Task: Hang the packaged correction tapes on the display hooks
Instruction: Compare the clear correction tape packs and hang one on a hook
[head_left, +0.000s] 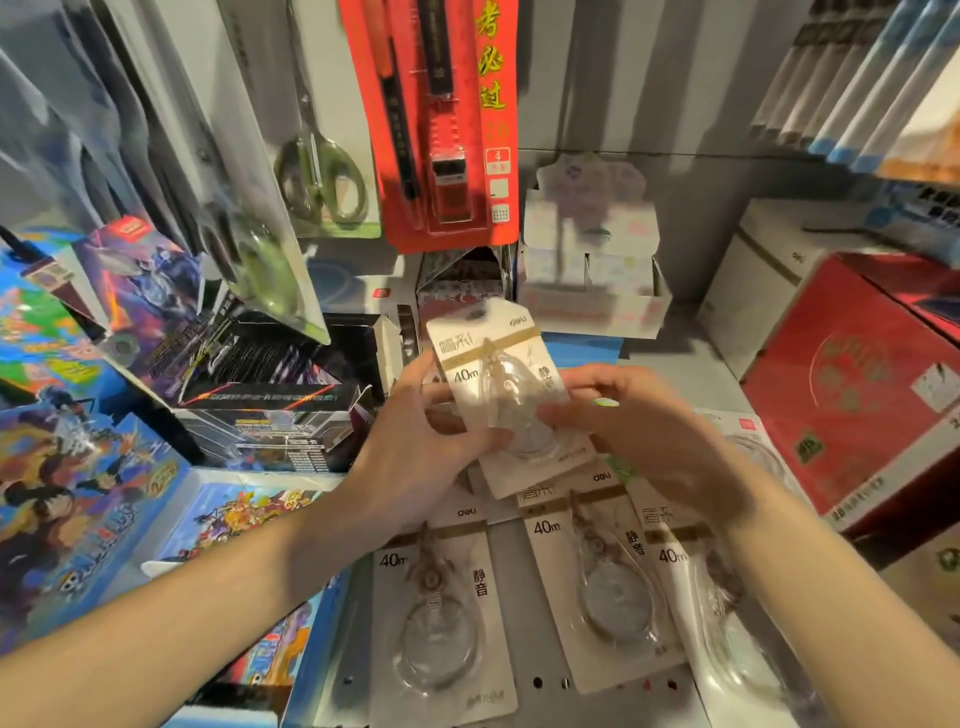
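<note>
Gripped by both hands, left hand (415, 441) and right hand (649, 431), above the shelf (691, 369), one packaged correction tape (493, 374) (three more (441, 597) near the front edge) — best raised squarely, hang-hole level, no hook clearly visible.

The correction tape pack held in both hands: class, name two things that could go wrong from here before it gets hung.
1. Both the left hand and right hand pinch the correction tape pack by its lower part; it might tilt or slip.
2. A dropped pack could scatter the loose packs lying on the shelf below.
</note>
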